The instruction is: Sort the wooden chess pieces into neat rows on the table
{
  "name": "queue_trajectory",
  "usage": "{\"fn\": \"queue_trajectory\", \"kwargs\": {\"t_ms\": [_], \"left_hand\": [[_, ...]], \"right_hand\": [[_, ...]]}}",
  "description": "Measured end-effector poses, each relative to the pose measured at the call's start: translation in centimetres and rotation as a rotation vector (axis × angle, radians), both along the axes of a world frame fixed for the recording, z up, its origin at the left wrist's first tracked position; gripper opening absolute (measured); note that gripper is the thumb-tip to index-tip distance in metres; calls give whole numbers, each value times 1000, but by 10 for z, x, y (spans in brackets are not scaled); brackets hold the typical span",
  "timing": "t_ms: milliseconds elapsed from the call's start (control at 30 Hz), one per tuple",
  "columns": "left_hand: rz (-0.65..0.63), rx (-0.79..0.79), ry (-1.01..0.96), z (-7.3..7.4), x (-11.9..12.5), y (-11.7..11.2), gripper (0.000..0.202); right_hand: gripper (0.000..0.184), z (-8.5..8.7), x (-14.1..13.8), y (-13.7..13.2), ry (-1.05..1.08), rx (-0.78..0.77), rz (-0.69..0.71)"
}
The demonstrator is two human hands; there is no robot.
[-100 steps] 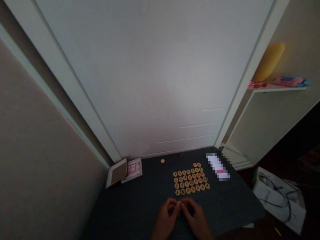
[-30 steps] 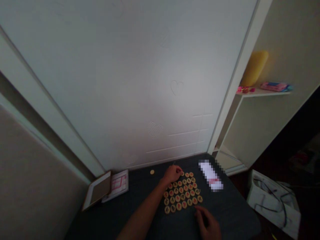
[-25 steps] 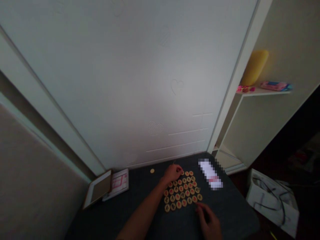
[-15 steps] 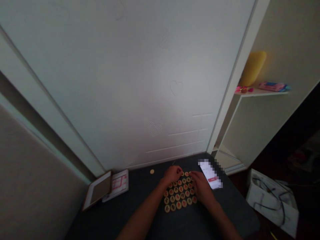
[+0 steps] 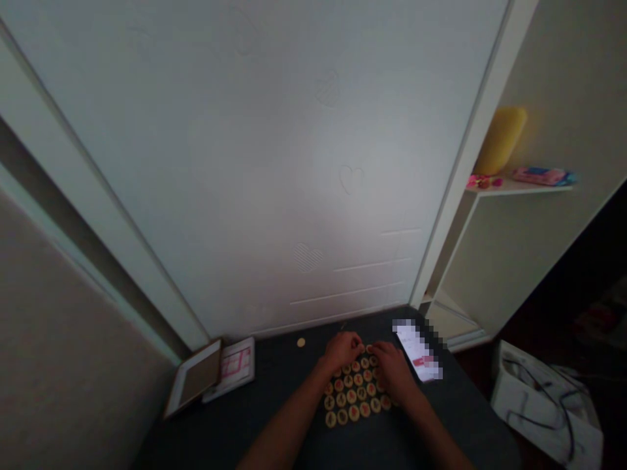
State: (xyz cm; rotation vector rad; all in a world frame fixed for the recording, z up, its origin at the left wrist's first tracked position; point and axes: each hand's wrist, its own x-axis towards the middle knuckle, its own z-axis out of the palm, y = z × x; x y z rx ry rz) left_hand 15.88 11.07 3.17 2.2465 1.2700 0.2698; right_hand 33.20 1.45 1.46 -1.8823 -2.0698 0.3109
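Rows of round, pale wooden Chinese chess pieces (image 5: 353, 412), marked with red and dark characters, lie in a close grid on the dark table (image 5: 274, 391). My left hand (image 5: 343, 351) is at the far edge of the grid, thumb and fingers pinched at a piece in the back row. Just right of it, the fingertips of my right hand (image 5: 392, 367) are drawn together at a neighbouring piece (image 5: 369, 349). That hand covers part of the grid's right side. One lone disc (image 5: 300, 342), its face plain, sits apart to the left near the back edge.
A lit phone (image 5: 416, 349) lies right of the grid. At the left are a wood-edged frame (image 5: 196, 377) and a white box with pink print (image 5: 238, 367). A white panel (image 5: 274, 196) rises behind the table. A white container with cables (image 5: 546, 405) stands lower right.
The camera view has shifted slightly, so everything sits a little lower and to the right. My hands have come closer together at the back row, and the right one covers more of the right-hand pieces.
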Motion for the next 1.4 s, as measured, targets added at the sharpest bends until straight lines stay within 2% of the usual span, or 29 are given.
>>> {"fn": "queue_trajectory", "kwargs": {"t_ms": [200, 467, 833, 967, 1100, 1233, 1333, 1400], "left_hand": [[5, -4, -3, 2, 1, -2, 20], [6, 6, -23, -3, 1, -2, 23], [14, 9, -59, -9, 2, 1, 20], [37, 45, -97, -6, 0, 2, 22], [79, 140, -157, 6, -30, 7, 28], [187, 273, -167, 17, -90, 10, 25], [233, 335, -153, 16, -130, 4, 18], [236, 344, -144, 11, -146, -2, 18]], "right_hand": [[59, 4, 1, -1, -10, -11, 8], [57, 11, 4, -3, -2, 3, 46], [55, 5, 8, 0, 36, 12, 52], [52, 8, 8, 1, 55, 30, 40], [51, 8, 9, -8, 100, 96, 23], [44, 0, 6, -35, 278, 299, 26], [37, -5, -4, -59, 384, 372, 15], [35, -5, -14, -73, 430, 394, 29]]}}
